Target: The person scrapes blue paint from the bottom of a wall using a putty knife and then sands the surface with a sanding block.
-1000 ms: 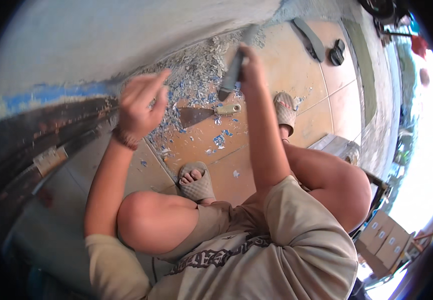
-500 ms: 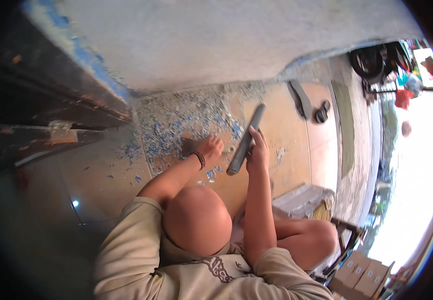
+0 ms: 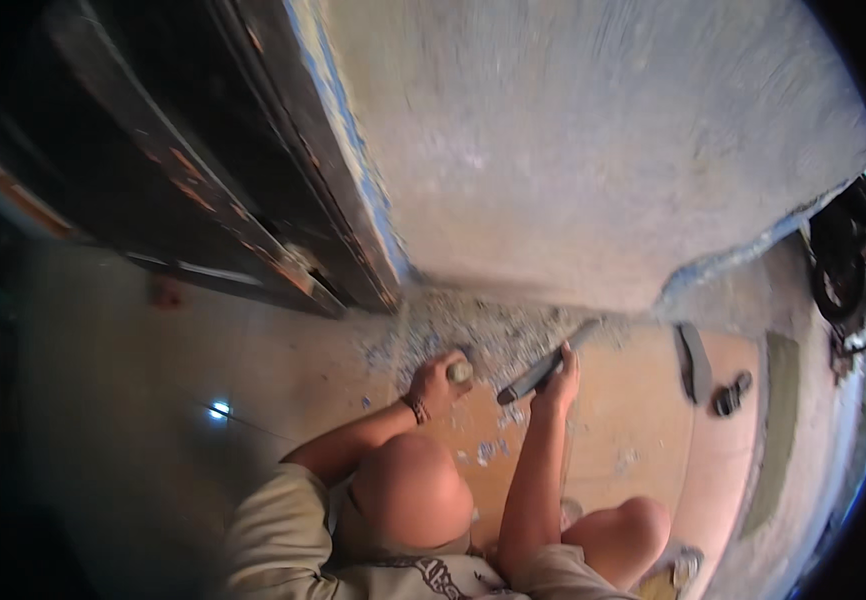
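One long grey tool (image 3: 543, 368) is gripped in the right hand (image 3: 560, 383); the left hand (image 3: 437, 385) clasps one small pale object (image 3: 460, 372), near the floor's paint flakes (image 3: 453, 330) below the far wall (image 3: 593, 160).

A long, dark grey flat tool (image 3: 543, 368) lies slanted in the right hand (image 3: 560, 380), its far end pointing up and right toward the foot of the pale wall. A small, pale, rounded piece (image 3: 460, 372) sits gripped in the left hand (image 3: 435, 385), just left of the tool, above the chip-strewn floor.
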`<state>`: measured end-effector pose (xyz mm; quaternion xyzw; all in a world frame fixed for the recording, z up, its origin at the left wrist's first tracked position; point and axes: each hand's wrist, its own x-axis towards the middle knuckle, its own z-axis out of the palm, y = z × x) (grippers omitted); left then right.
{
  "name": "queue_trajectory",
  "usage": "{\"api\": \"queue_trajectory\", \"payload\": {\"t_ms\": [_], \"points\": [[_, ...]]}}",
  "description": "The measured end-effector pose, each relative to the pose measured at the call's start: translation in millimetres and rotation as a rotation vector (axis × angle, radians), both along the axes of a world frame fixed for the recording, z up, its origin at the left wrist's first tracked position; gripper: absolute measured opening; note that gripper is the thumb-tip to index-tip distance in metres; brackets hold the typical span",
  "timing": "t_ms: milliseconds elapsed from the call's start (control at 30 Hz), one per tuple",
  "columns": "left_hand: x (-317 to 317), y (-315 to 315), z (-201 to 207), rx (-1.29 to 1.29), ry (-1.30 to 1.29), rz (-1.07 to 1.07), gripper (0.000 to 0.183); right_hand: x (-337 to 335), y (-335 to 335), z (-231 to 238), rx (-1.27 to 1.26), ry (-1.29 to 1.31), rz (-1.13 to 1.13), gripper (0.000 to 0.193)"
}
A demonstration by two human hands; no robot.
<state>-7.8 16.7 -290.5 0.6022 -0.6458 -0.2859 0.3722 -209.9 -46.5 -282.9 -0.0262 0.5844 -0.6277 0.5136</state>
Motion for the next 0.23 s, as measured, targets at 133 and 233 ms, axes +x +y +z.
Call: {"api": "queue_trajectory", "payload": {"t_ms": [133,233], "points": [[5,-1,44,-0.018,-0.117,0.126,0.031,-2,-6,0,-0.068,-0.142,0.052,0.049],[22,-12,69,0.021,-0.279,0.066,0.028,2,-40,-38,-0.407,-0.494,0.234,0.044]]}}
